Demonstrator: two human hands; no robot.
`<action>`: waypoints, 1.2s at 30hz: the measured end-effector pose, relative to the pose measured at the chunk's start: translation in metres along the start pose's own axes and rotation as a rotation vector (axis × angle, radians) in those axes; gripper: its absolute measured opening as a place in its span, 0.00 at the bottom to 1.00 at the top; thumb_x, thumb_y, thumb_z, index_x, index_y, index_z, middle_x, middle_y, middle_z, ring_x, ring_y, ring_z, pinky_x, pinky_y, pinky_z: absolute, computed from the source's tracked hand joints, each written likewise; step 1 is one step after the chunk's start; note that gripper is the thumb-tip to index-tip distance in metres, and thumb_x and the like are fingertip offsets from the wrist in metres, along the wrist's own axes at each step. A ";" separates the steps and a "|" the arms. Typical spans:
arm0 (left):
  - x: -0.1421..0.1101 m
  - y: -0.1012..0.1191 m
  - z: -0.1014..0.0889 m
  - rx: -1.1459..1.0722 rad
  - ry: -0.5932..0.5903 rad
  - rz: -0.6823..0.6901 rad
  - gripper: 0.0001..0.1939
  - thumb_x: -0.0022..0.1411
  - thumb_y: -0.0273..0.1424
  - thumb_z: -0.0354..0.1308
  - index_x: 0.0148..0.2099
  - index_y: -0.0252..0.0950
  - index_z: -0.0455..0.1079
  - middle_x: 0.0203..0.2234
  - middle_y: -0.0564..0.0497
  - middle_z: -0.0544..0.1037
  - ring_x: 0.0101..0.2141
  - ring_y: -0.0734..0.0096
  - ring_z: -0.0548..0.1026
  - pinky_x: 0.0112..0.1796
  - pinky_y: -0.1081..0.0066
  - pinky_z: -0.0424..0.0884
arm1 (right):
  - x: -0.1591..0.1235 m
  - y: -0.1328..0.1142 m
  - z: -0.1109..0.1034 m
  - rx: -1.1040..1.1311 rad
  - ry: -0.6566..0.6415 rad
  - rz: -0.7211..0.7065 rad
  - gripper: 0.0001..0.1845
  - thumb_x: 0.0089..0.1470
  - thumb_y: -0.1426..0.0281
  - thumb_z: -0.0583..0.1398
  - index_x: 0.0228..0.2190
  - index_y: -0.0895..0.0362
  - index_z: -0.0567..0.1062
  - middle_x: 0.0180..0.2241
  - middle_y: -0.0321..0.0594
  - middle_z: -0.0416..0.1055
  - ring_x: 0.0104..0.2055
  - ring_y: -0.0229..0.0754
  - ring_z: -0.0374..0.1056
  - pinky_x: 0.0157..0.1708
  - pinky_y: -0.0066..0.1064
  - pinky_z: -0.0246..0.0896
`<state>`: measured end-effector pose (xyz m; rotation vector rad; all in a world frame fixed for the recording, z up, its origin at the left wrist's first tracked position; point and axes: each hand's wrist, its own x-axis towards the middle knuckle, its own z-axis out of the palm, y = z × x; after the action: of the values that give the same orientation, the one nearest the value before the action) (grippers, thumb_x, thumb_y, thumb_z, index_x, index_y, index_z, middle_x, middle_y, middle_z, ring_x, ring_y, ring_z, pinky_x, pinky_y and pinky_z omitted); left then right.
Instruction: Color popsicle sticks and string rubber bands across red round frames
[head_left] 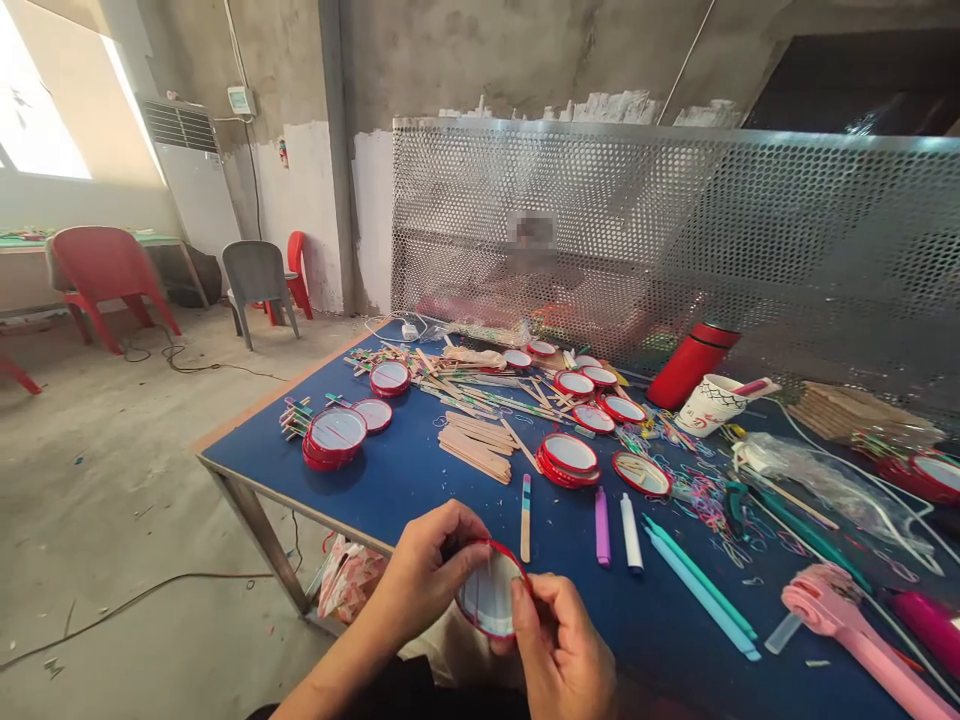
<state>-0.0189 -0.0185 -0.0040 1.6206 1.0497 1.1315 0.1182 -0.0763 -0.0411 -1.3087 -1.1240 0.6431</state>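
Between my two hands, at the table's near edge, is a round white disc with a red rim (487,598), tilted towards me. A thin line runs across its face. My left hand (439,560) pinches the rim at the upper left. My right hand (559,640) grips the rim on the right, thumb on the face. Just beyond lies a wooden craft stick with a coloured end (526,520). A purple marker (602,527) and a white marker (631,533) lie to its right. Similar red-rimmed discs stand in a stack (568,458) behind them and in another stack (334,436) at the left.
Loose craft sticks (474,445) cover the table's middle. Coloured rubber bands (709,490), teal and blue pens (705,590) and a pink glue gun (847,620) lie right. A red flask (691,362) and paper cup (712,405) stand before a perforated metal panel (637,220).
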 end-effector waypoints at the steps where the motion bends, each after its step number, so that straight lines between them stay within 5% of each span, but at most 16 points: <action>1: 0.000 -0.001 0.000 -0.019 0.010 -0.016 0.04 0.60 0.30 0.60 0.32 0.37 0.70 0.23 0.57 0.72 0.26 0.73 0.67 0.30 0.74 0.64 | 0.000 0.001 0.000 -0.003 0.002 -0.012 0.22 0.61 0.49 0.59 0.28 0.52 0.76 0.23 0.33 0.74 0.17 0.35 0.69 0.20 0.23 0.68; 14: 0.000 0.000 -0.004 -0.116 -0.031 -0.111 0.03 0.58 0.30 0.63 0.34 0.36 0.77 0.33 0.46 0.85 0.35 0.62 0.81 0.38 0.68 0.74 | -0.003 0.009 0.001 -0.131 0.041 -0.207 0.20 0.66 0.53 0.57 0.29 0.52 0.75 0.23 0.33 0.72 0.19 0.35 0.71 0.21 0.24 0.65; 24: 0.000 0.003 -0.007 -0.114 -0.089 -0.083 0.06 0.60 0.33 0.65 0.36 0.35 0.78 0.32 0.46 0.85 0.33 0.65 0.80 0.36 0.70 0.72 | -0.002 0.015 -0.004 -0.187 -0.028 -0.262 0.19 0.67 0.54 0.56 0.30 0.52 0.76 0.23 0.33 0.73 0.20 0.35 0.71 0.24 0.24 0.65; 36: 0.001 0.000 -0.006 -0.118 -0.032 -0.060 0.10 0.57 0.36 0.67 0.30 0.37 0.74 0.25 0.52 0.79 0.28 0.68 0.73 0.40 0.67 0.73 | -0.004 0.011 0.000 -0.156 0.036 -0.234 0.20 0.66 0.53 0.57 0.29 0.52 0.77 0.23 0.33 0.73 0.19 0.36 0.71 0.24 0.24 0.67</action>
<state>-0.0241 -0.0160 -0.0024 1.5004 0.9862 1.1029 0.1196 -0.0774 -0.0526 -1.2895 -1.2943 0.3638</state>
